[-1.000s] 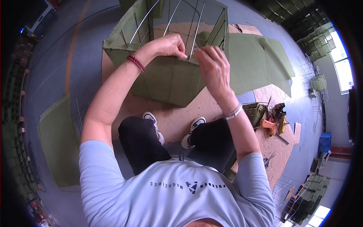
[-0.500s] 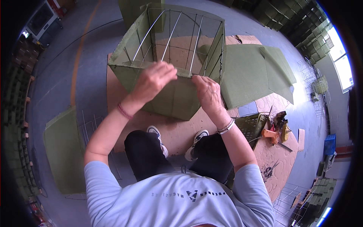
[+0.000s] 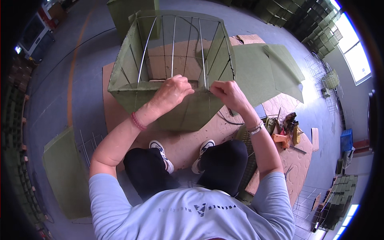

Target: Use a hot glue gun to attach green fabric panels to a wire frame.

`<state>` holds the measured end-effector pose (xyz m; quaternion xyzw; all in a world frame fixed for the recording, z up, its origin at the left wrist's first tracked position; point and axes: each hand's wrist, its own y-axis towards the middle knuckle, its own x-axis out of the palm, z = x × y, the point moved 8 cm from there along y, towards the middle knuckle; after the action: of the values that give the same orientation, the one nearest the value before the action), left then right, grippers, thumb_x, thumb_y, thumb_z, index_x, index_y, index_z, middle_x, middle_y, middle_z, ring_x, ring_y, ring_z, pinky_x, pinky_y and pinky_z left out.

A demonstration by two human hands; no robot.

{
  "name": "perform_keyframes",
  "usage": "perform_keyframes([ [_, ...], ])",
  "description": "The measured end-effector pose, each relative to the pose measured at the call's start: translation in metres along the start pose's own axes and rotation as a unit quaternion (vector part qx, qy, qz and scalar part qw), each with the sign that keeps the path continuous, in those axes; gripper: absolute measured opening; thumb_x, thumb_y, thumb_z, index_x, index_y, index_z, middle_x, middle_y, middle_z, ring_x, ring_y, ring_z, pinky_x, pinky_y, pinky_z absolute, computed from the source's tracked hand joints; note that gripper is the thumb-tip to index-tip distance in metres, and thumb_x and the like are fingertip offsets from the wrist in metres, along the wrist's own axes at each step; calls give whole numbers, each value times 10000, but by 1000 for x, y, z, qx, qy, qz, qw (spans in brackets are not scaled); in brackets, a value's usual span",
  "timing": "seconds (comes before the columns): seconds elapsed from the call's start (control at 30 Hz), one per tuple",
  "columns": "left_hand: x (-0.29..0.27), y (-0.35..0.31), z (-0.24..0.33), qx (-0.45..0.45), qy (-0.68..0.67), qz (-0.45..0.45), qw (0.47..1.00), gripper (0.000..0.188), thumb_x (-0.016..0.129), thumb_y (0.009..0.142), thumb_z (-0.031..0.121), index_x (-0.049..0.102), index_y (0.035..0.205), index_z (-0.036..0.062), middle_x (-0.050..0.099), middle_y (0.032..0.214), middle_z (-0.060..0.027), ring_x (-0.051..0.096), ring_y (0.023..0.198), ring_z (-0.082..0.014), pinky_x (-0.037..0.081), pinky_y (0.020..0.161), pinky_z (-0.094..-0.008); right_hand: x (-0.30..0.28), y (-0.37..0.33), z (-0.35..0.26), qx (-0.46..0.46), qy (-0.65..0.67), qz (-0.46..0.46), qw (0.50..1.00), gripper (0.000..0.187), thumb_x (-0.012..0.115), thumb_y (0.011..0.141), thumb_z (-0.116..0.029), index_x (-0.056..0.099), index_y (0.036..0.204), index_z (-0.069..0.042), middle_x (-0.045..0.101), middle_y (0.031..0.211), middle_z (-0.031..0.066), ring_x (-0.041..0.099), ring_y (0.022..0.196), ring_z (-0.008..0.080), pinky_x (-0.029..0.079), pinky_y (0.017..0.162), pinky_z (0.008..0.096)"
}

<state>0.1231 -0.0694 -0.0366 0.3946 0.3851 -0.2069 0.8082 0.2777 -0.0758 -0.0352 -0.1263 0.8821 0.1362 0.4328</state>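
Cardboard: lies flat.
Box: green, wire-framed; stands centrally on the cardboard.
Green sheet: lies right of the box.
Left hand: fingers curled at the box's near rim; clamping cannot be told.
Right hand: fingers curled at the same rim; clamping cannot be told.

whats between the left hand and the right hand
A short stretch of the green box's near top edge, reached by a wire rod; the head view shows it between left hand and right hand.
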Motion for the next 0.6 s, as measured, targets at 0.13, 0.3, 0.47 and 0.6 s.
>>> perform_keyframes([
  [0.13, -3, -1, -15, -76, -43, -81, 993, 200, 669, 818, 165, 656, 785, -32, 591, 721, -123, 588, 777, -280, 468, 733, -392, 10, 12, -4, 9, -8, 29, 1000, 163, 587, 867, -136, 609, 828, 21, 595, 692, 212, 593, 706, 391, 463, 623, 431],
  [0.3, 2, -8, -20, -43, -3, -39, 998, 209, 647, 842, 169, 648, 803, -37, 590, 749, -128, 585, 770, -297, 467, 736, -395, 16, -19, -61, -274, -80, 299, 910, 207, 564, 813, -16, 578, 1014, 32, 600, 1074, 183, 598, 980, 345, 497, 898, 415],
  [0.47, -38, -11, -10, -58, -61, 82, 993, 131, 601, 871, 82, 643, 924, -30, 619, 886, -140, 608, 823, -278, 484, 758, -356, 58, -14, -65, -194, -152, 266, 932, 236, 570, 774, -23, 561, 1008, 4, 622, 957, 150, 608, 940, 310, 443, 975, 441],
  [0.6, -77, -57, 5, -46, 61, 236, 969, 192, 665, 778, 9, 656, 969, -11, 633, 950, -111, 604, 912, -244, 501, 783, -342, 58, -2, -60, -201, -128, 185, 954, 106, 576, 794, -34, 561, 898, -45, 611, 791, 108, 616, 831, 288, 440, 980, 441],
])
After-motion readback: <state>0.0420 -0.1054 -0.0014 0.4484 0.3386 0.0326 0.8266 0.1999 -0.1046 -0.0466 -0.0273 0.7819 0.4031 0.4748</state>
